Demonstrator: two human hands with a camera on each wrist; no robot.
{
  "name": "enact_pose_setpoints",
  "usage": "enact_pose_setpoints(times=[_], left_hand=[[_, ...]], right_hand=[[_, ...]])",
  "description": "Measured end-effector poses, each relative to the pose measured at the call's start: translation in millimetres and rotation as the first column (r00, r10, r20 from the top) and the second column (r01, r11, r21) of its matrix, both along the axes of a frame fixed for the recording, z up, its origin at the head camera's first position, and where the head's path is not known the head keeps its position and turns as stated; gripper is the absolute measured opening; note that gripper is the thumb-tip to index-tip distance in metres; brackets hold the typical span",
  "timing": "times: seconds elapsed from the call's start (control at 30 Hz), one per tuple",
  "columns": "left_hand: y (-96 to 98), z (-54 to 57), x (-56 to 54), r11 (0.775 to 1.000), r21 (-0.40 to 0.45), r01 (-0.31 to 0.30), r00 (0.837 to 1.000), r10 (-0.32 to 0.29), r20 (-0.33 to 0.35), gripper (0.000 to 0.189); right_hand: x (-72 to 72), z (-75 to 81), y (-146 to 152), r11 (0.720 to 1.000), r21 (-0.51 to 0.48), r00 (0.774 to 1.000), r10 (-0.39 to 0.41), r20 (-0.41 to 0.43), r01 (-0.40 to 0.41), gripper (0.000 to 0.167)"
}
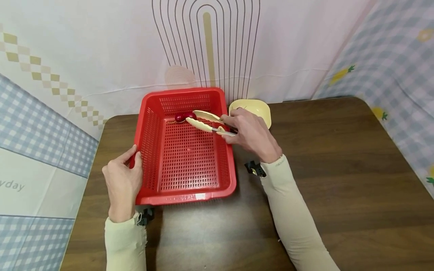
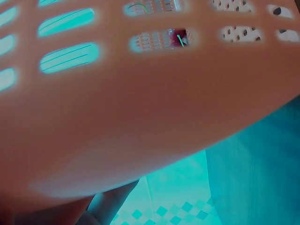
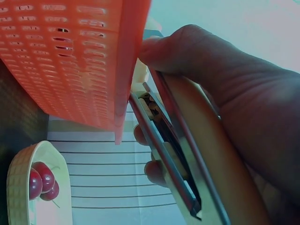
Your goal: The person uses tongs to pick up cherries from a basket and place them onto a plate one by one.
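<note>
My left hand (image 1: 122, 177) grips the left rim of a red perforated plastic basket (image 1: 188, 198), its thumb inside the wall. A pair of tongs (image 1: 203, 124) with cream scalloped tips and metal arms is held in my right hand (image 1: 251, 131), reaching over the basket's right rim. The tips lie apart at the far end of the basket, right at dark red cherries (image 1: 180, 118) with thin stems. One cherry (image 2: 177, 37) shows through a slot in the left wrist view. In the right wrist view, my right hand (image 3: 206, 70) wraps the tongs' arms.
Just beyond the basket's right side stands a pale yellow bowl (image 1: 259, 109). Several cherries (image 3: 44, 180) sit inside it, seen in the right wrist view. Everything rests on a dark wooden table (image 1: 339, 169), with a patterned cloth (image 1: 288, 45) hanging along its back edge.
</note>
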State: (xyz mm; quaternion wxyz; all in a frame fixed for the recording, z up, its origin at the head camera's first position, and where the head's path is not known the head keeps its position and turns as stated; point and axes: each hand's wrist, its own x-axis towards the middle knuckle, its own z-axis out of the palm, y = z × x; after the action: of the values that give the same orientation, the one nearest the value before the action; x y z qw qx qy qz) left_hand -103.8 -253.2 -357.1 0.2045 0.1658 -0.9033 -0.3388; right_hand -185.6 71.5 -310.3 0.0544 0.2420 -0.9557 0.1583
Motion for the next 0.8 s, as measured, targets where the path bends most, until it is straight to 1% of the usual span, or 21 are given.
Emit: enact_pose_setpoints(times=[0.13, 0.27, 0.43, 0.57, 0.67, 0.8], left_hand=[[1.2, -0.1, -0.3, 1.000, -0.001, 0.017, 1.000, -0.017, -0.001, 0.033], [1.7, 0.6, 0.7, 1.000, -0.002, 0.015, 1.000, -0.015, -0.005, 0.032], [0.2, 1.6, 0.9, 1.000, -0.012, 0.007, 1.000, -0.007, -0.021, 0.032], [0.2, 2.0, 0.8, 1.000, -0.006, 0.012, 1.000, -0.013, -0.015, 0.032], [0.0, 2.1, 0.3, 1.000, 0.003, 0.012, 1.000, -0.012, -0.013, 0.032], [-0.5, 2.1, -1.3, 1.000, 0.012, 0.014, 1.000, -0.014, -0.013, 0.032]], right_hand=[[1.8, 1.8, 3.7, 0.999, -0.050, 1.000, 0.002, 0.011, -0.001, 0.048], [4.5, 4.8, 5.0, 0.995, -0.095, 1.000, 0.019, 0.023, -0.017, 0.050], [6.5, 9.1, 5.6, 0.993, -0.113, 0.999, 0.033, 0.013, -0.032, 0.049], [7.0, 11.6, 9.5, 0.990, -0.136, 0.999, 0.040, 0.009, -0.038, 0.050], [6.4, 12.5, 14.0, 0.989, -0.140, 0.999, 0.045, -0.011, -0.046, 0.049], [6.3, 14.0, 20.3, 0.991, -0.130, 0.999, 0.026, -0.034, -0.030, 0.044]])
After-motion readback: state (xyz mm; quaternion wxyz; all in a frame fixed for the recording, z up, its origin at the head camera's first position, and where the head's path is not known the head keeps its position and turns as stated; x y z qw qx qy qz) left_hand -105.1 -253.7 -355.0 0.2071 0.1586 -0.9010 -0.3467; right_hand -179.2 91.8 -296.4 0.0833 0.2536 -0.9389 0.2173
